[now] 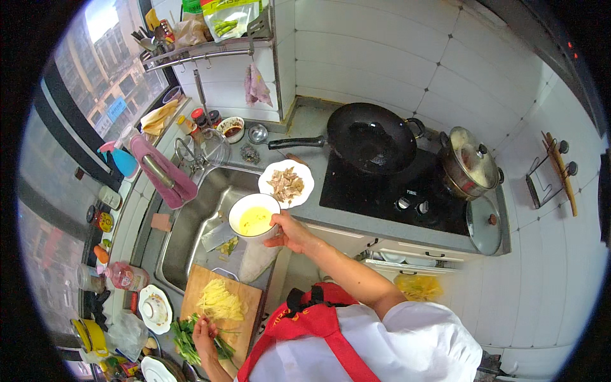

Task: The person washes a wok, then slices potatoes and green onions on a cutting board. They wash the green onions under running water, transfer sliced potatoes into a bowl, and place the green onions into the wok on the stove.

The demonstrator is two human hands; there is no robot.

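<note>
My right hand point(292, 232) grips the rim and side of a white bowl point(275, 231) holding a yellow liquid, probably beaten egg. It is held above the sink's edge, close to a scalloped white plate point(309, 184) of sliced meat. Lower left, my left hand point(205, 336) is at the leafy greens point(184, 339) on the edge of a wooden cutting board point(248, 298); whether its fingers pinch a stalk is unclear. Shredded yellow vegetable, perhaps potato, forms a pile point(220, 301) on the board. A cleaver blade point(217, 236) lies across the sink edge, near some scraps point(228, 246).
A black wok point(372, 138) sits on the cooktop point(367, 196), handle pointing left. Beside it stands a lidded pot point(470, 162), with a glass lid point(484, 227) at the counter's end. The steel sink point(186, 238) lies left of the bowl. A pink towel point(160, 174) hangs over the faucet side.
</note>
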